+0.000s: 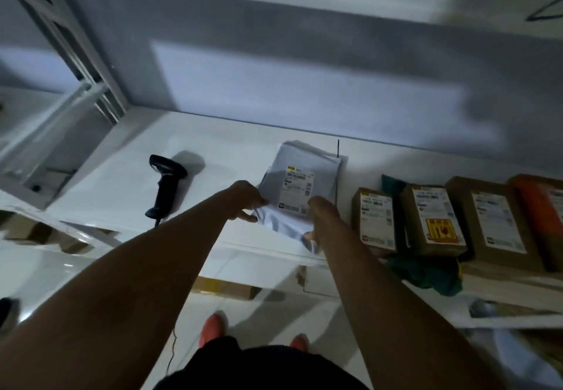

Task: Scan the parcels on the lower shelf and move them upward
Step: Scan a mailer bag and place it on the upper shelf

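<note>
I log: grey poly parcel (307,162) flat on white shelf (122,182), centre, white label (297,190) up, near flap overhanging shelf edge. Grip: left hand (243,199) fingers pinch near-left edge; right hand (323,207) fingers clamped on near-right edge. Black scanner (166,182) left, brown boxes (374,219) right.

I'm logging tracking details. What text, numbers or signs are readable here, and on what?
Nothing reads clearly.
On the grey mailer, white label: barcodes and print, too blurred.
On the brown boxes, shipping labels: too blurred.
On one box, yellow-and-red sticker: symbols, unreadable.
</note>
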`<state>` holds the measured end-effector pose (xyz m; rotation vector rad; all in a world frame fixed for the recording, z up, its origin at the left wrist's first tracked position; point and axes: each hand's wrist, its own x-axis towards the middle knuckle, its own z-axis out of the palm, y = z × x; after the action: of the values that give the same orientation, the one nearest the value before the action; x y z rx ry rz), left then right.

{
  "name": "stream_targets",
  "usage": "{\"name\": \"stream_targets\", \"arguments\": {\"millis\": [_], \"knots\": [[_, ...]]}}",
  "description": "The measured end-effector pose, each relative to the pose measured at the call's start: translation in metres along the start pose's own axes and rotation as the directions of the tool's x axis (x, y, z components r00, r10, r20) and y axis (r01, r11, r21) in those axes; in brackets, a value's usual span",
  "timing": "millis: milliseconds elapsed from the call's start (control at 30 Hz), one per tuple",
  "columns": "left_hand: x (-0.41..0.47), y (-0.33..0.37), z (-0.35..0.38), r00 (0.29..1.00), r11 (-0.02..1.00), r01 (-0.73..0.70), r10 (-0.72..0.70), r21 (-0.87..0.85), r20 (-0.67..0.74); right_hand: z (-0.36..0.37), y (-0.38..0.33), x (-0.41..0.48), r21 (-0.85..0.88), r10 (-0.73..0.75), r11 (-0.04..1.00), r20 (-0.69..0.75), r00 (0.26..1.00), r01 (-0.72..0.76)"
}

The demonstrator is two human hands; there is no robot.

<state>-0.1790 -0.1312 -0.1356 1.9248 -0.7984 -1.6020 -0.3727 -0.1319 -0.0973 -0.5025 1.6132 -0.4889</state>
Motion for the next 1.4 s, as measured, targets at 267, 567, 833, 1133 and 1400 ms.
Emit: {"name": "stream_targets", "arguments": {"millis": [267, 567, 833, 1133, 1400], "knots": [[-0.012, 0.004, -0.075, 0.995, 0.935, -0.098, 0.102, -0.341, -0.007, 0.089, 0.014, 0.041, 0.216, -0.095, 0.97, -0.082, 0.992, 0.11], [0.0, -0.024, -0.138, 0.981, 0.902, -0.191, 0.181, -0.388, -0.061, 0.158, 0.024, -0.003, 0.659, -0.246, 0.709, -0.101, 0.964, 0.25], [0.002, -0.056, -0.162, 0.996, 0.762, -0.08, 0.093, -0.642, -0.013, 0.192, 0.035, 0.0, 0.647, -0.441, 0.677, -0.025, 0.897, 0.351], [0.01, -0.058, -0.186, 0.996, 0.794, -0.077, 0.039, -0.603, -0.076, 0.206, 0.044, 0.021, 0.561, -0.564, 0.723, 0.143, 0.814, 0.403], [0.002, -0.057, -0.196, 0.906, 0.927, -0.365, 0.333, -0.085, -0.262, 0.204, 0.04, 0.019, 0.636, -0.418, 0.704, 0.013, 0.908, 0.316]]}}
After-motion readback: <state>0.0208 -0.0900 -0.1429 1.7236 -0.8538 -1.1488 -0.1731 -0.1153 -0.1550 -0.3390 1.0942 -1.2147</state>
